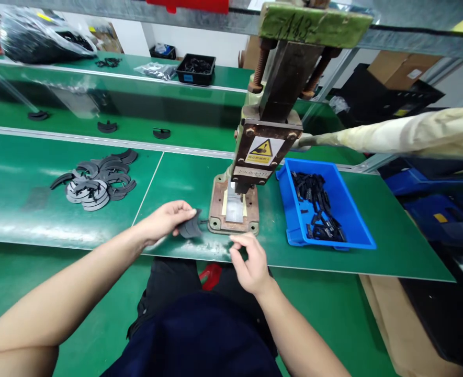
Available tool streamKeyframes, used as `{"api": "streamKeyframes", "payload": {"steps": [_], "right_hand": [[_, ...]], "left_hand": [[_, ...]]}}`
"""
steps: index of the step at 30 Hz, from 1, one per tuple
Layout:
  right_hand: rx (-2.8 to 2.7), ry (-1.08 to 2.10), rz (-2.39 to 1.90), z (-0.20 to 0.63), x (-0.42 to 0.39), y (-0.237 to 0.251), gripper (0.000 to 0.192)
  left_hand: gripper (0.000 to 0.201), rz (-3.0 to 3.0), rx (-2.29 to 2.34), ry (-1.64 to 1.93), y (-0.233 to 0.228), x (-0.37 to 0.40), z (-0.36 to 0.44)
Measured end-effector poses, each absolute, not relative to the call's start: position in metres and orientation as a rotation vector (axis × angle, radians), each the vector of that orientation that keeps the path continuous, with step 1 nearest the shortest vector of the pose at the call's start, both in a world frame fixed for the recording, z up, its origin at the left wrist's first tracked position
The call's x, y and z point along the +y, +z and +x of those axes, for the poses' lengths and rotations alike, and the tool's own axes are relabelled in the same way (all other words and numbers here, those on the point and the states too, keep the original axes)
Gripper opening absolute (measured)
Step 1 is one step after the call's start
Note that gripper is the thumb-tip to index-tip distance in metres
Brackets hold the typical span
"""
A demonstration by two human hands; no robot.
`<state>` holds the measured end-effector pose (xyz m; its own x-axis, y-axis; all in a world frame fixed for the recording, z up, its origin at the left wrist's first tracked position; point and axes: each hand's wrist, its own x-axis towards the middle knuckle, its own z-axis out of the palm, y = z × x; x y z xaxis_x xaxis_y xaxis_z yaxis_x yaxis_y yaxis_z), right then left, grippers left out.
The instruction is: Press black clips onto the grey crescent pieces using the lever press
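My left hand point(164, 220) holds a dark grey curved plastic piece point(191, 228) just left of the base of a manual press point(270, 131). My right hand point(250, 264) hovers in front of the press base point(234, 212), fingers pinched together; I cannot tell whether something small sits between them. The press has a yellow warning sticker point(260, 151) and a long wrapped lever point(404, 133) reaching to the right. A pile of similar grey curved pieces point(96, 180) lies on the green table to the left.
A blue bin point(349, 230) with several small black parts stands right of the press. Behind runs a green conveyor point(98, 112) carrying a few dark pieces. A black tray point(195, 69) and plastic bags sit on the far shelf. Cardboard boxes stand at the right.
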<state>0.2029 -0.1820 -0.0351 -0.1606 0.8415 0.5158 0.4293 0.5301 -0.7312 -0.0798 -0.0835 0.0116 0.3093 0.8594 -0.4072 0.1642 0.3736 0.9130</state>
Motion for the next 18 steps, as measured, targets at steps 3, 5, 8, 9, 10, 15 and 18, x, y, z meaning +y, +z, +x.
{"api": "streamKeyframes", "payload": {"steps": [3,5,8,9,10,15,18], "right_hand": [[-1.729,0.499,-1.125,0.225,-0.196,-0.041,0.032],[-1.726,0.486,-1.142,0.234,-0.202,-0.041,0.031],[-1.754,0.480,-1.133,0.236,-0.206,-0.037,0.031],[-1.767,0.480,-1.125,0.235,-0.207,-0.035,0.031],[-1.780,0.483,-1.119,0.235,-0.207,-0.032,0.032],[-1.788,0.488,-1.146,0.245,-0.212,-0.027,0.034],[-1.740,0.457,-1.191,0.259,-0.217,-0.032,0.032]], "left_hand": [[0.047,1.070,1.336,0.747,-0.006,-0.016,-0.097],[0.043,0.973,1.413,0.844,-0.011,0.040,-0.098],[0.027,0.813,1.437,1.055,-0.005,0.120,-0.084],[0.022,0.809,1.418,1.104,-0.002,0.142,-0.077],[0.020,0.799,1.405,1.146,0.000,0.159,-0.071],[0.016,0.820,1.441,1.082,-0.022,0.184,-0.054],[0.015,0.868,1.444,1.110,-0.045,0.165,-0.060]]}}
